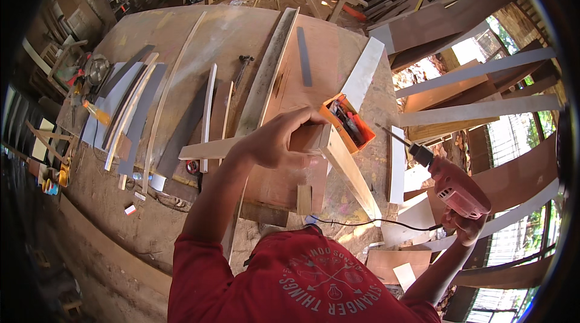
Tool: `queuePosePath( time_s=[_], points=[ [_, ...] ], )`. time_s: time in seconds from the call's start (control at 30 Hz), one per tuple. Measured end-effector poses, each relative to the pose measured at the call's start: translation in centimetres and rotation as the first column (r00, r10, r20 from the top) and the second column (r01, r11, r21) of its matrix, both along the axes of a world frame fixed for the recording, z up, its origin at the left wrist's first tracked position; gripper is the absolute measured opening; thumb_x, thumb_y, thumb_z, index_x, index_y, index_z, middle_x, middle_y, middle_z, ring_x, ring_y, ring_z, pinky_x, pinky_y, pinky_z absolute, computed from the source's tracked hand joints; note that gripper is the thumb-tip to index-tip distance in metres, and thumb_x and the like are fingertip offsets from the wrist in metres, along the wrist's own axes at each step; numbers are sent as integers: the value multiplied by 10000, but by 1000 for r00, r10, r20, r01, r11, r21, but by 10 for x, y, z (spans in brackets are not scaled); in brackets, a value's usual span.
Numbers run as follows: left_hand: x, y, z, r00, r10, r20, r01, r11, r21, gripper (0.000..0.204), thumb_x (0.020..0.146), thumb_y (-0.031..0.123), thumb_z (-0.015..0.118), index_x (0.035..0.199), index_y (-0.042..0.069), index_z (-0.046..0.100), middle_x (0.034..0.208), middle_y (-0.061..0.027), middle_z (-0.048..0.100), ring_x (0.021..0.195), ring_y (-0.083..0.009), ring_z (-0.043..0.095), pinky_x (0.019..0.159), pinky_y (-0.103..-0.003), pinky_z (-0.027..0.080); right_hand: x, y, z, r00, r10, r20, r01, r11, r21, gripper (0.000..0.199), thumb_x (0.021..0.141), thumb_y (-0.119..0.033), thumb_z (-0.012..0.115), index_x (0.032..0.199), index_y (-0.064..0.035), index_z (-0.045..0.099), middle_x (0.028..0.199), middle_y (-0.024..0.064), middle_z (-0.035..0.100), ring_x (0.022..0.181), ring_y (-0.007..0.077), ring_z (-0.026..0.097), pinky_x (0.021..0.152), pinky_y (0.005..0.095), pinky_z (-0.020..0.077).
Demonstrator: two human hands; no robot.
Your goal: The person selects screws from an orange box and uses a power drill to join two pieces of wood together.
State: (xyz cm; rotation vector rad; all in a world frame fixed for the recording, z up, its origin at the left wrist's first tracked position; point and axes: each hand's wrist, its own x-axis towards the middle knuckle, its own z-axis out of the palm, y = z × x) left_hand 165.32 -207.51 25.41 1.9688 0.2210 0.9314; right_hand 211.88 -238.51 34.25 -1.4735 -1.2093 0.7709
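Observation:
My left hand [275,142] is closed over the corner where wooden pieces meet above the worktable. One pale wooden board [211,149] reaches left from under that hand, and another wooden board [351,179] slants down to the right. Out to the right, my right hand [468,227] is wrapped round the handle of a red power drill [456,187]. The drill's long bit points up and left, apart from the wood. A black cord [386,224] runs from the drill back toward my body. Beside the joined corner sits an orange box [345,140] holding tools.
The worktable [223,30] carries a long grey-edged board [269,75], a hammer [243,66] and several strips at the left. A tape measure [192,167] lies near its front edge. At the far left stands a power saw [96,70]. Curved panels [483,111] crowd the right side.

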Motion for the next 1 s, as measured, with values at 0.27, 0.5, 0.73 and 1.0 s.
queuePosePath(
  time_s=[0.27, 0.5, 0.73, 1.0],
  points=[
    [0, -9, -1, 987, 127, -100, -134, 989, -57, 659, 838, 258, 917, 1355, -34, 629, 1313, -189, 690, 1236, -280, 673, 1060, -382, 502, -34, -27, -41, 913, -294, -281, 358, 910, 210, 629, 710, 48, 589, 1335, 28, 520, 864, 271, 658, 616, 246, 666, 445, 332, 519],
    [4, -13, -4, 987, 157, -44, -159, 986, -49, 637, 883, 257, 879, 1396, -25, 628, 1314, -164, 705, 1249, -235, 663, 1067, -368, 488, -48, -34, -56, 888, -377, -264, 434, 876, 210, 587, 694, 33, 611, 1274, 91, 543, 886, 251, 688, 622, 250, 674, 481, 359, 560],
    [21, -11, -19, 915, 402, -9, -392, 896, 209, 594, 962, 257, 786, 1472, 21, 594, 1390, -186, 678, 1235, -371, 682, 1017, -441, 563, -60, -25, -72, 892, -373, -255, 410, 905, 113, 539, 698, -55, 677, 1205, 111, 597, 888, 219, 711, 673, 241, 693, 591, 340, 583],
    [39, 0, -38, 811, 580, 79, -543, 695, 471, 511, 935, 49, 725, 1439, 50, 638, 1433, -149, 677, 1276, -330, 681, 1052, -435, 577, -65, -13, -91, 892, -397, -214, 427, 896, 117, 525, 711, -114, 692, 1184, 106, 638, 922, 190, 735, 747, 257, 724, 658, 372, 593]
  ],
)
